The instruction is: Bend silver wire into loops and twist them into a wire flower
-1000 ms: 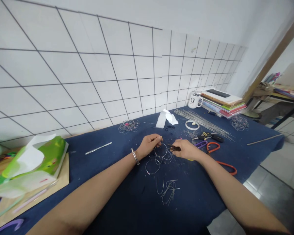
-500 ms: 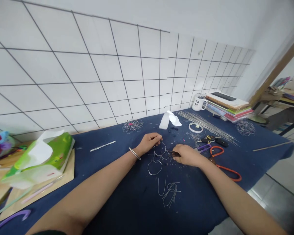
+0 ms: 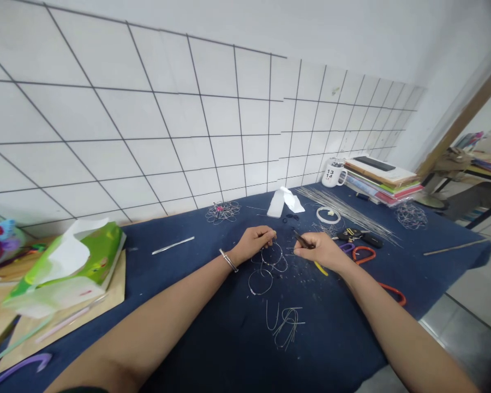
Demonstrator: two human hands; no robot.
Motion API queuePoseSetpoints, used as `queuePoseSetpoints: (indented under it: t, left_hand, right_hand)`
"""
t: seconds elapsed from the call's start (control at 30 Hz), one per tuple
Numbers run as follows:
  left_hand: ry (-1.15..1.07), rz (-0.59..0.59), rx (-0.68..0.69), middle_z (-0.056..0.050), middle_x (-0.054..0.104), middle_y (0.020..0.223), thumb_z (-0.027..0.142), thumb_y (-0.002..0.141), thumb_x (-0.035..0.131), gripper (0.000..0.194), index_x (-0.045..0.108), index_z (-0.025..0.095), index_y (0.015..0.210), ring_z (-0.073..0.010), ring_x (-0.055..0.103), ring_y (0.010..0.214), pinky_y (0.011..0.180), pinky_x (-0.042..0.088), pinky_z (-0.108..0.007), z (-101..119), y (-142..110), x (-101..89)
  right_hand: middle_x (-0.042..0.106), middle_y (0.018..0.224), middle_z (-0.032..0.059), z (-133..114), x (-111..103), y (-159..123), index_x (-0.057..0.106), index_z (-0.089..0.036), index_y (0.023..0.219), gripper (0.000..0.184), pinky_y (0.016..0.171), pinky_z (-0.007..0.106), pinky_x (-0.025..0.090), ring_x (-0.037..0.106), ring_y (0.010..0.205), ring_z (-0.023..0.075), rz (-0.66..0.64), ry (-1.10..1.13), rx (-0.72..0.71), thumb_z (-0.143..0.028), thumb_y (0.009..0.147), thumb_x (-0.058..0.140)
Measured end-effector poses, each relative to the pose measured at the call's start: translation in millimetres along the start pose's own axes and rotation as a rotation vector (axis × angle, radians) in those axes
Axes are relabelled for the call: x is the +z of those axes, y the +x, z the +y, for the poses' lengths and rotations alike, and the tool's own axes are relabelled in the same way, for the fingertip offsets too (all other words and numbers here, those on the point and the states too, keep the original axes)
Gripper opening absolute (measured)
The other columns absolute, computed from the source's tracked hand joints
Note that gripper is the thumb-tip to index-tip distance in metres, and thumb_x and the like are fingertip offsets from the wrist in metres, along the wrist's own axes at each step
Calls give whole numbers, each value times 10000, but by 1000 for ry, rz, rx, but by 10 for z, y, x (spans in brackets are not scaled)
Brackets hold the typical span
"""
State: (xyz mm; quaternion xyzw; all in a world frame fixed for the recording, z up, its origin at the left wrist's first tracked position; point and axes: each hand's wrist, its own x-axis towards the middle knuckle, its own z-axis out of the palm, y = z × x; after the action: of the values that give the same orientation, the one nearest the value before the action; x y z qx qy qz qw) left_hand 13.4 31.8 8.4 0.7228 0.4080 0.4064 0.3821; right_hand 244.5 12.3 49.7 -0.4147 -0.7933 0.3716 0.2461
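Observation:
My left hand [image 3: 253, 243] is closed in a pinch on the top of a wire ornament made of thin linked rings. Part of the ornament hangs below the fingers, and its lower ring [image 3: 261, 293] carries a few small pale beads. My right hand [image 3: 319, 251] is wrapped round small pliers [image 3: 301, 239], whose dark jaws point up and left. A yellow handle shows under the palm. The plier tips are apart from the ornament, a short way to its right. Whether the jaws are closed is too small to tell.
Bent wire pieces [image 3: 287, 325] lie in front of the hands. Behind are a tangled wire bundle [image 3: 223, 212], straight wires [image 3: 347, 210] and a white coil [image 3: 328, 215]. Orange-handled scissors [image 3: 364, 255] lie right, a mug [image 3: 334, 173] stands near the wall, and a tissue pack [image 3: 106, 251] sits left.
My right hand has drawn the pliers away from the rings and turned them, so the jaws point upward and the yellow handle shows. My left hand keeps its pinch, shifted slightly right.

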Motion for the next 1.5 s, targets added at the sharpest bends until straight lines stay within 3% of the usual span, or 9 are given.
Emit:
queuePoseSetpoints:
  t: [0.2, 0.4, 0.6, 1.13, 1.5]
  left_hand:
    - [23, -72, -19, -19, 592, 659, 449, 830, 413, 368, 586, 131, 762, -95, 532, 575, 548, 419, -197, 143, -66, 147]
    - [83, -77, -56, -9, 577, 623, 462, 834, 390, 389, 574, 140, 715, -92, 516, 554, 524, 391, -190, 235, -110, 243]
    - [144, -76, -108, -2, 568, 587, 478, 836, 365, 424, 573, 144, 679, -94, 501, 521, 507, 368, -198, 260, -129, 323]
    - [172, -63, -102, 2, 575, 554, 467, 832, 369, 425, 585, 155, 641, -98, 483, 479, 483, 341, -204, 232, -135, 363]
    - [107, -178, -17, -14, 616, 714, 346, 848, 404, 291, 613, 152, 789, -76, 508, 521, 507, 388, -189, 261, -143, 345]
  right_hand:
    - [520, 621, -22, -63, 22, -28, 580, -172, 750, 137, 523, 208, 338, 448, 561, 91, 82, -93, -7, -302, 733, 541]
    - [541, 685, -4, -120, -73, -89, 569, -191, 719, 66, 634, 243, 321, 478, 672, 123, 266, -522, -217, -190, 730, 503]
    - [567, 739, 11, -116, -21, -100, 578, -196, 765, 91, 693, 271, 279, 486, 754, 144, 148, -760, -351, -163, 728, 502]
    - [570, 750, 19, -88, 90, -55, 579, -190, 750, 99, 697, 270, 254, 484, 765, 146, -30, -745, -370, -161, 726, 488]
    - [541, 699, 2, -56, -22, -34, 566, -183, 714, 98, 631, 231, 283, 482, 682, 118, -47, -604, -321, -155, 732, 474]
